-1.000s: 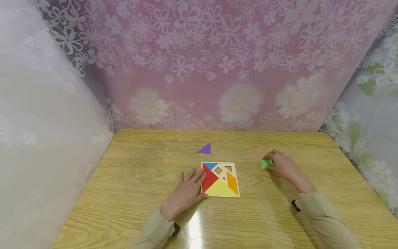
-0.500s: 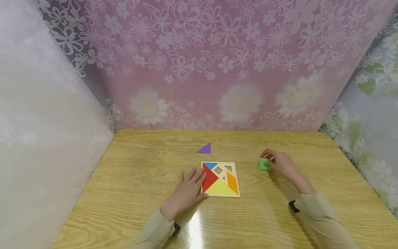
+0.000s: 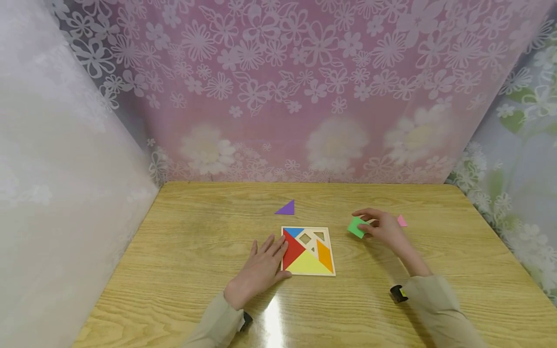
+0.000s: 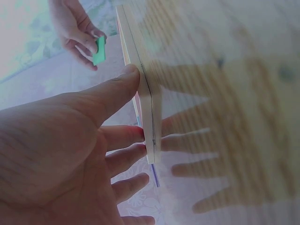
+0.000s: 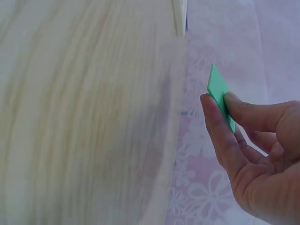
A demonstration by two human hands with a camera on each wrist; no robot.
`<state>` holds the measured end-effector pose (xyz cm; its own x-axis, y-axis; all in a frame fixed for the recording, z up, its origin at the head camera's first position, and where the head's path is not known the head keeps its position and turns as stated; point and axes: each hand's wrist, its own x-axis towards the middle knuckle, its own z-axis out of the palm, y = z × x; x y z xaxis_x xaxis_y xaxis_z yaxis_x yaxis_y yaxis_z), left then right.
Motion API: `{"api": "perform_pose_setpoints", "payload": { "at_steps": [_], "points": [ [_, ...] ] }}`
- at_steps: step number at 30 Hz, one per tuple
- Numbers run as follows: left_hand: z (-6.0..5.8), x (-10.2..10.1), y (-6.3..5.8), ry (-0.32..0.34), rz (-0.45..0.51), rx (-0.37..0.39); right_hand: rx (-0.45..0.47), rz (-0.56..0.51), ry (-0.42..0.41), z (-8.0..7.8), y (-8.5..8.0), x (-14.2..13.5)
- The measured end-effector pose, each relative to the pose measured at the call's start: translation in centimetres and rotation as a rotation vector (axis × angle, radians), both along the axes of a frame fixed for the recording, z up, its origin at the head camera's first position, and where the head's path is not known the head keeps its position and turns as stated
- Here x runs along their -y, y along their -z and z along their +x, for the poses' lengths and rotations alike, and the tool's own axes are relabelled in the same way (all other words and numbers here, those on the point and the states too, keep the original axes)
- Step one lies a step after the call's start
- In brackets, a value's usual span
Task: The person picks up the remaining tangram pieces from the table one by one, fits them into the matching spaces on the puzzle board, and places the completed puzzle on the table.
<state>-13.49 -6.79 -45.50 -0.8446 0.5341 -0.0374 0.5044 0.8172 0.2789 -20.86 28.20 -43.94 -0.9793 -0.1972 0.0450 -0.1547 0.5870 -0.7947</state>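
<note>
A wooden tangram tray (image 3: 310, 227) lies near the middle of the table, with blue, red, yellow and orange pieces set in it. Bare recesses show in its upper right part. My left hand (image 3: 259, 270) rests at the tray's left side, fingers spread and straight, fingertips on its edge and the red triangle (image 3: 292, 250). In the left wrist view the thumb touches the tray's edge. To the right of the tray my right hand (image 3: 387, 232) pinches a green square piece (image 5: 219, 93) between thumb and fingers, raised above the table.
A purple triangle (image 3: 287, 208) lies behind the tray. Beyond the right hand is a small pink triangle (image 3: 402, 221). Floral curtains (image 3: 304, 96) hang along the table's back and sides.
The right hand has moved left toward the tray with the green square, which has turned in its fingers. The pink triangle has come into fuller view. The left hand has stayed still.
</note>
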Motion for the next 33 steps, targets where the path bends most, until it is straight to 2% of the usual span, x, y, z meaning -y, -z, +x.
{"api": "perform_pose_setpoints", "payload": {
  "at_steps": [5,16,25,33],
  "points": [
    [0.0,0.0,0.0,0.003,0.006,-0.003,0.002,-0.064,-0.002,0.2,-0.2,1.2],
    [0.0,0.1,0.0,0.005,0.015,-0.004,0.028,-0.111,-0.035,0.1,-0.2,4.8],
    [0.0,0.0,-0.1,0.000,0.004,-0.006,0.023,-0.081,-0.054,-0.4,0.0,8.0],
    [-0.1,0.0,0.2,-0.005,-0.013,-0.007,0.062,-0.105,-0.098,-0.9,0.9,10.2]
  ]
}}
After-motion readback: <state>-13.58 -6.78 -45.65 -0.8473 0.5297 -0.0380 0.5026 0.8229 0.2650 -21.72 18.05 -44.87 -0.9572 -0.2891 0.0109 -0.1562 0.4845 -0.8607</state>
